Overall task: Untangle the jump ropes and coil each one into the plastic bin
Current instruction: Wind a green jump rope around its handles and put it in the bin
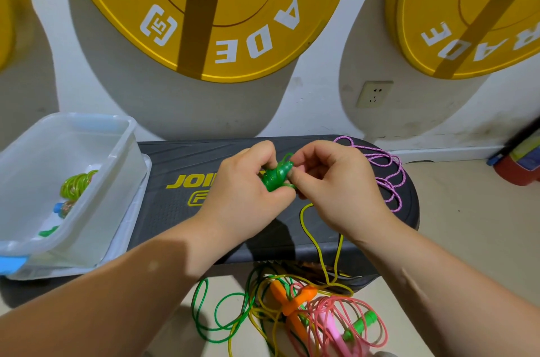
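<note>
Coiling seemed under way at frame centre: left hand (245, 190) and right hand (330, 190) pinched a green rope bundle (276, 177), fingers (306, 158) curled round it. One coiled rope (77, 185) lay in the plastic bin (87, 117), at left. Purple rope (388, 175) on the worktop (175, 158) and the floor tangle (292, 307) were left to do.

Small green coil (276, 178) raised; tangled ropes (292, 310) below; clear bin (122, 163) at left

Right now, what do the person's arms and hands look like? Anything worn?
Left forearm and right forearm are bare to the frame's edge, with no sleeve in view. Left hand and right hand have no gloves. No watch, band or ring shows on the wrists or the visible fingers, and no tape or markings.
</note>
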